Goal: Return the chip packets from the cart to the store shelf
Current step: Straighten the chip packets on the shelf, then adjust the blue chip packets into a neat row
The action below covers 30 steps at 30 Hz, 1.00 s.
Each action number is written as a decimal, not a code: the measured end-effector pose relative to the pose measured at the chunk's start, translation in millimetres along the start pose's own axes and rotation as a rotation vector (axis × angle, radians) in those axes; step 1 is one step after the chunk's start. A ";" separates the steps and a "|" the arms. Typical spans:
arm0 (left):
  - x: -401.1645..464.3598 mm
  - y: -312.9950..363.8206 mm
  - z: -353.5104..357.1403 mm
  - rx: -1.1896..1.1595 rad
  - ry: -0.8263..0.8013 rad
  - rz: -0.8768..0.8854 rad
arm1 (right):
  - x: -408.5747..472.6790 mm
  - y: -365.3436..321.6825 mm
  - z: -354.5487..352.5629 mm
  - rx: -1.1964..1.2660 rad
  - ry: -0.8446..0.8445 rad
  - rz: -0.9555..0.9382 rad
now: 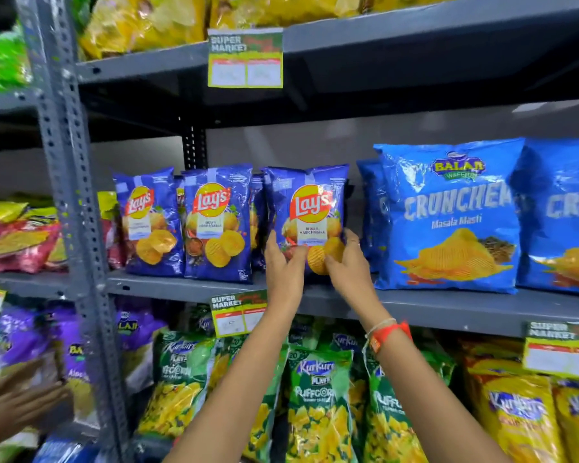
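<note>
A blue Lay's chip packet (310,208) stands upright on the grey middle shelf (188,288), third in a row of Lay's packets. My left hand (283,262) grips its lower left edge. My right hand (346,262) grips its lower right corner. Two more Lay's packets (214,222) stand to its left, and large blue Balaji Crunchem bags (448,218) stand to its right. The cart is out of view.
A grey perforated upright post (71,202) splits the shelving at left. Green Kurkure Puffcorn bags (318,406) fill the shelf below. Yellow bags (141,21) sit above. Price tags (245,58) hang off shelf edges. Another person's hand (14,406) reaches in at lower left.
</note>
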<state>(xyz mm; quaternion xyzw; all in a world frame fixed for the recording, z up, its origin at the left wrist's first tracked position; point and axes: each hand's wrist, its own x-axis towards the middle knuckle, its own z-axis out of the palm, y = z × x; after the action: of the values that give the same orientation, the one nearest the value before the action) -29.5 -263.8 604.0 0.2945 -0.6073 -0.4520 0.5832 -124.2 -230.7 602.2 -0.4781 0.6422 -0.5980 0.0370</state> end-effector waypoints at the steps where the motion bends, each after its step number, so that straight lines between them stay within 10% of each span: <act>1: 1.4 -0.8 -3.4 -0.009 0.001 -0.006 | -0.4 -1.0 2.1 -0.001 0.000 -0.004; 14: 7.6 -3.7 -19.1 0.065 0.020 -0.002 | -10.5 -8.6 8.8 0.026 -0.031 -0.066; 19: -16.4 3.8 -1.2 -0.015 0.112 0.344 | -26.0 -13.3 -33.3 0.153 0.211 -0.220; 26: -35.0 26.7 68.3 -0.187 -0.214 0.324 | -26.2 14.2 -146.1 0.200 0.708 -0.234; 30: -33.1 11.5 98.3 -0.016 -0.391 0.228 | -20.3 42.9 -186.4 -0.086 0.575 -0.125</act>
<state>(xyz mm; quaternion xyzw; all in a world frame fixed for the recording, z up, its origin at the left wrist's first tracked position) -118.5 -209.5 608.3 0.1260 -0.7344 -0.4366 0.5041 -253.2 -88.2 609.7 -0.3288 0.6204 -0.6823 -0.2035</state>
